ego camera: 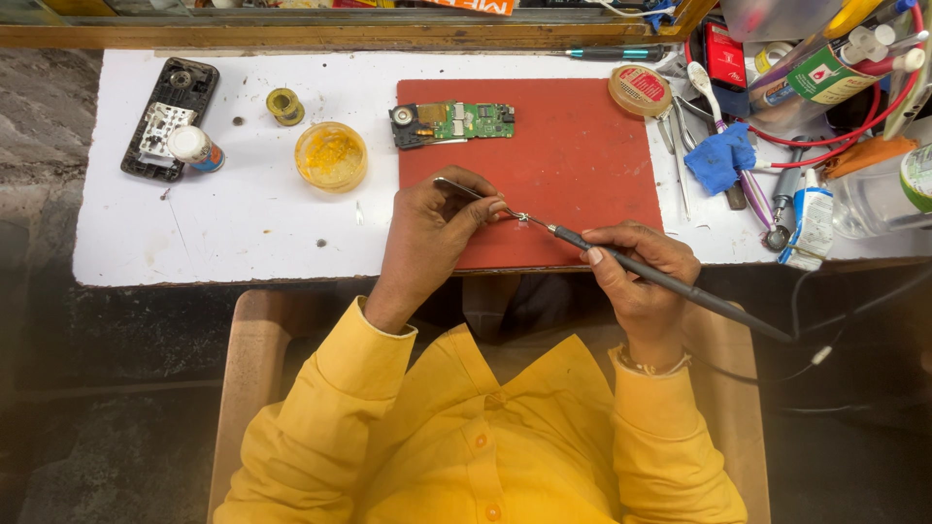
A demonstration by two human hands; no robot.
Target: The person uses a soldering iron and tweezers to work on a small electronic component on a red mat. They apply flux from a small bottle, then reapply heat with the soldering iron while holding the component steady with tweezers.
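Note:
My left hand grips metal tweezers over the front of a red work mat. The tweezer tips pinch a tiny part that is too small to identify. My right hand holds a dark soldering iron like a pen, its tip meeting the tweezer tips. A green phone circuit board lies at the mat's far left corner, apart from both hands.
A round yellow tub of flux, a small solder spool, a small bottle and an open black phone shell sit on the white table at left. Tools, a blue cloth, tubes and bottles crowd the right side.

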